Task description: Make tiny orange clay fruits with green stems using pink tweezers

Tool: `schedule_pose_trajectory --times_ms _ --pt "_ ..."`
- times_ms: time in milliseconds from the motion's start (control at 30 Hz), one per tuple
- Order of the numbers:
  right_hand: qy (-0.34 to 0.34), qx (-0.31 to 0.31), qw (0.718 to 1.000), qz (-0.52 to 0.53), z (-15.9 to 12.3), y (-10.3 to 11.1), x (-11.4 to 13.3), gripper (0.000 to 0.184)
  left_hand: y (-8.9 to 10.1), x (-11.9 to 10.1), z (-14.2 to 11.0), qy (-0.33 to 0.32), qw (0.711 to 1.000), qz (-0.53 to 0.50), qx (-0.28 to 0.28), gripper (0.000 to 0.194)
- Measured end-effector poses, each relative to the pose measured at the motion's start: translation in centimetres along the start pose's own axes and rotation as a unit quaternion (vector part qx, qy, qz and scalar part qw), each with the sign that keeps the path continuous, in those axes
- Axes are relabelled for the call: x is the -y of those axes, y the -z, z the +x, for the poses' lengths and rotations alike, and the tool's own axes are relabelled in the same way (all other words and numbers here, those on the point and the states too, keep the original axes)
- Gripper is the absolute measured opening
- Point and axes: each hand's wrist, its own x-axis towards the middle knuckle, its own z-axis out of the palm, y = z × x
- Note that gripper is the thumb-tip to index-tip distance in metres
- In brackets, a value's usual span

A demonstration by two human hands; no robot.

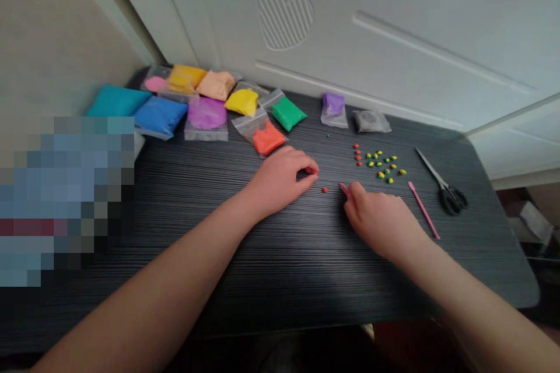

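Tabletop [271, 262], right hand [378, 215] clenching pink tool [343, 188] pointing forward-left, left hand [282, 178] pinching red bit [315, 173]

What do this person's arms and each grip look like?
The left grip and right grip are bare human hands, no gloves, rings or watch visible. The left forearm and right forearm taper, without visible sleeves, cables or markings.

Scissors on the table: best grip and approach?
Grip the scissors by the black handles, probably from above and the near right. They lie flat, with handles toward the person and blades pointing away to the left. The loose pink tool lies to their left, so that side looks tighter. The right hand already holds another pink tool.
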Motion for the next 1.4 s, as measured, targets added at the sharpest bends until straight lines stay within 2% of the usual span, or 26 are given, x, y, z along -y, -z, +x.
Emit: schedule_pose_trajectory --times_ms 333,533,667,767,933,1133,1233,1400 --pt "0.002 -0.018 1.000 0.021 -0.4 0.1 -0.2 0.025 0.1 0.0 0.0 0.002 1.000 0.005 0.005 0.014" --pt "-0.015 -0.026 0.990 0.139 -1.1 -0.9 -2.1 0.029 0.1 0.0 0.1 0.005 1.000 -0.001 0.002 0.013" --pt "-0.029 -0.084 0.981 0.172 -1.3 -1.8 -3.9 0.025 0.1 0.0 0.1 0.006 1.000 -0.006 0.007 0.013" --pt "-0.020 -0.119 0.982 0.144 -1.2 -2.8 -4.4 0.032 0.2 0.0 0.0 0.009 1.000 -0.006 0.009 0.013" --pt "-0.027 -0.151 0.982 0.114 -0.9 -3.7 -4.0 0.034 0.2 0.0 0.0 0.013 1.000 -0.004 0.010 0.014" --pt "-0.016 -0.212 0.968 0.135 -1.0 -2.5 -3.4 0.026 0.2 -0.1 0.1 0.019 1.000 -0.001 0.011 0.015" --pt "0.004 -0.206 0.965 0.162 -0.6 -1.9 -2.7 0.019 0.2 -0.1 0.1 0.016 1.000 0.002 0.009 0.015" --pt "0.019 -0.173 0.969 0.176 0.3 -1.8 -1.8 0.018 0.2 -0.1 0.1 0.017 1.000 0.000 0.006 0.015"
